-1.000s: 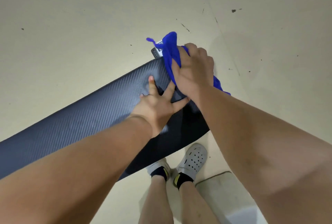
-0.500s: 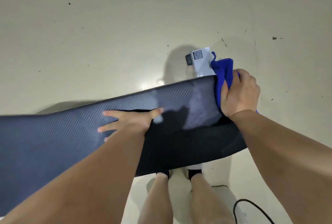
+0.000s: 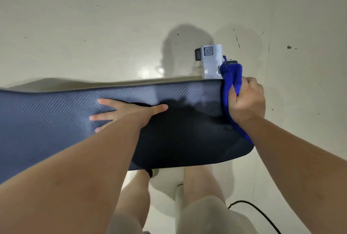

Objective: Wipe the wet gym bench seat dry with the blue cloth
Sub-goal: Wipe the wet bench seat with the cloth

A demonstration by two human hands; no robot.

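Hands first: the left hand [image 3: 129, 113] lies flat on the bench seat [image 3: 47, 113], its fingers straight and spread. It presses down on the seat and grasps nothing. The right hand [image 3: 246, 100] is clenched round a bunched wad of the blue cloth [image 3: 231, 76], which it holds against the end edge of the seat, well to the right of the left hand. A loose tail of cloth hangs below the right wrist over that end.

The cloth looks soft, light and limp, with a fluffy pile that should take up water readily. Bunched like this it meets the seat over only a narrow strip. Opened out and held flat under the palm, it would likely dry a wider band with each stroke.

The seat is padded and covered in a dark woven-pattern skin that looks firm and smooth. Where it is wet it is probably slick, so the bracing palm could slide. It needs steadying rather than gripping, and the flat left palm suits that. A paler, hazy patch lies between the hands, though I cannot tell whether it is moisture or glare.

Just beyond the right hand stands a white post with a QR label [image 3: 211, 61]. A black cable [image 3: 259, 213] lies on the floor [image 3: 93, 27], nearer the person than the right forearm.
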